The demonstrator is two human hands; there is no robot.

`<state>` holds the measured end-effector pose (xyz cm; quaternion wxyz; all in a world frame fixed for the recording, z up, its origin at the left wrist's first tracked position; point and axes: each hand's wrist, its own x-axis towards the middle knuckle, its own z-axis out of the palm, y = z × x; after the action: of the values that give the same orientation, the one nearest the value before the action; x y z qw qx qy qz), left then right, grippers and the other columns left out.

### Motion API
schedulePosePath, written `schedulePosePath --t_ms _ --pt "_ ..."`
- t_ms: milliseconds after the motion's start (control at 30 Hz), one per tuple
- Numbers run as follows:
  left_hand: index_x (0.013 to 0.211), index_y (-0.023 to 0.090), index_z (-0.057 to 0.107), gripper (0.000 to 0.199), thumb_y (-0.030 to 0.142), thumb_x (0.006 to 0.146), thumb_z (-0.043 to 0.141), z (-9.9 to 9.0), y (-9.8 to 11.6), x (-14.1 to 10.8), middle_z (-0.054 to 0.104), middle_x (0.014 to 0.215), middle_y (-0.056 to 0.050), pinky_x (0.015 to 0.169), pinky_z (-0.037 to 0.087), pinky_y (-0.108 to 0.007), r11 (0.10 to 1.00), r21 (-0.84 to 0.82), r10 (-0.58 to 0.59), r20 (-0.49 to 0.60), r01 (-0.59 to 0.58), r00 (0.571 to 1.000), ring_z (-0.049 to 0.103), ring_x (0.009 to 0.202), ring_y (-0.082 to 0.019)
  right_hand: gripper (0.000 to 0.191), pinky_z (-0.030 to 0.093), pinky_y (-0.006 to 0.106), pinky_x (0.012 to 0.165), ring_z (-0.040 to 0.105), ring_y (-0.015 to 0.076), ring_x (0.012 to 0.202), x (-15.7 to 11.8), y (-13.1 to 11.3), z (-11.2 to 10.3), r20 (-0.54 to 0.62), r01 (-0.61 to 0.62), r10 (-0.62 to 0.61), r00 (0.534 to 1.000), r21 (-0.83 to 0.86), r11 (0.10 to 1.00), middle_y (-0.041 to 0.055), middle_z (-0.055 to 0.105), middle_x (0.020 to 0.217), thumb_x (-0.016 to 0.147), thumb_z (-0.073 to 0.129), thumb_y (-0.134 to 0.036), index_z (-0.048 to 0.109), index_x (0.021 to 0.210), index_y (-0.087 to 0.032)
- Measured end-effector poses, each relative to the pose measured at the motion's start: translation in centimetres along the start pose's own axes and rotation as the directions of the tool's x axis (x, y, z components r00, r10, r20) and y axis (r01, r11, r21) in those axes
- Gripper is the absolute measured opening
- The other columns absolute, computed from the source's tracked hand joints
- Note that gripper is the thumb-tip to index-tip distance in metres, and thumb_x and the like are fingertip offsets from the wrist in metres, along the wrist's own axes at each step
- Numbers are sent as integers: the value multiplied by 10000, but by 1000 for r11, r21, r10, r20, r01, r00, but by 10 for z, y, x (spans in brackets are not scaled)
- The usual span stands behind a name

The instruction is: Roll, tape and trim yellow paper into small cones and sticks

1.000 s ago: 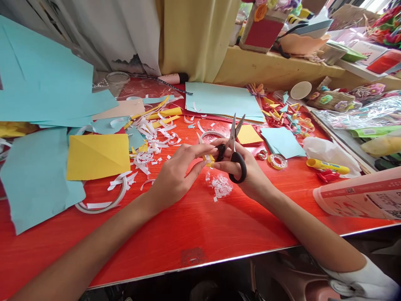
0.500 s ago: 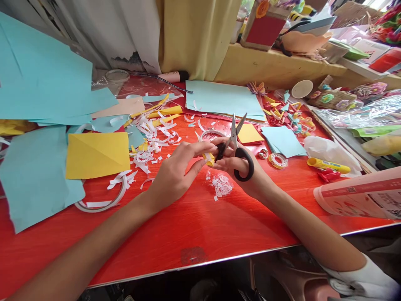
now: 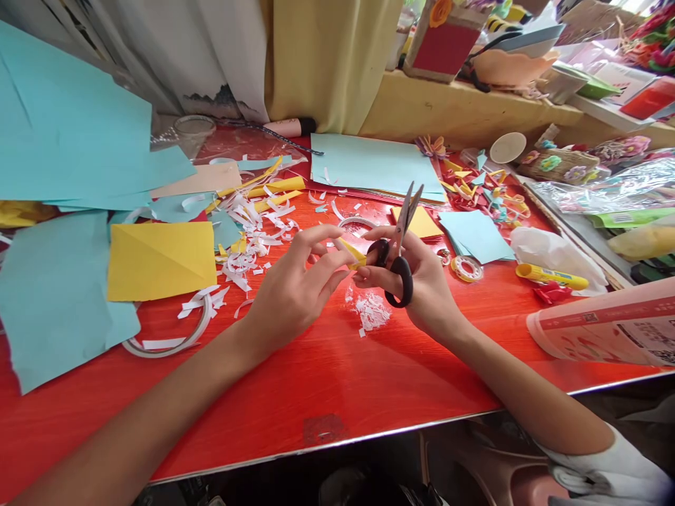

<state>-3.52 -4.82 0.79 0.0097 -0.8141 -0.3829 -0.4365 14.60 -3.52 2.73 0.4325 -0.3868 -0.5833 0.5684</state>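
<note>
The black-handled scissors [image 3: 402, 228] are clamped in the right hand [image 3: 429, 292], with the blades slightly apart and pointed up, above the red tabletop [image 3: 295, 400]. A small yellow folded paper [image 3: 353, 251] is held up between the two hands, near the scissors' handles. It is touched by the fingertips of the left hand [image 3: 289, 284], but whether they are closed on it cannot be told. White scraps [image 3: 372, 310] are scattered below, and a blue paper stack [image 3: 474, 237] is seen beyond the right hand.
</note>
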Motion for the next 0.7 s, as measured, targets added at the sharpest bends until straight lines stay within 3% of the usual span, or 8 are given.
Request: schedulePosePath --t_ms 67,200,400,700 --pt "1052 220 557 202 174 857 535 0 -2 0 559 1072 -71 802 506 -335 997 81 16 -32 -14 999 574 925 -173 354 558 292 680 599 108 672 -1 -1 2 -1 19 -19 1000 -21 1000 -41 550 757 699 702 -254 538 1013 -257" --pt "1037 168 577 187 150 858 526 0 -4 -1 634 895 -53 774 492 -323 985 126 119 7 -119 993 565 852 -169 334 543 286 678 578 103 667 -4 -1 5 -15 78 -80 997 -111 991 -44 535 736 715 677 -214 535 1015 -251" --pt "969 151 594 127 169 873 512 1 -3 -2 668 861 -46 742 493 -298 993 47 105 26 -106 994 573 785 -146 340 524 309 695 614 144 758 -6 0 7 -11 113 -119 993 -244 963 -19 578 781 710 675 -211 521 1011 -249" --pt "983 109 596 150 135 856 521 2 -2 -2 669 850 -71 740 497 -297 984 53 166 39 -168 985 568 781 -156 319 519 295 670 576 121 686 -7 1 7 -12 134 -144 990 -286 949 -27 572 759 708 667 -168 520 979 -248"
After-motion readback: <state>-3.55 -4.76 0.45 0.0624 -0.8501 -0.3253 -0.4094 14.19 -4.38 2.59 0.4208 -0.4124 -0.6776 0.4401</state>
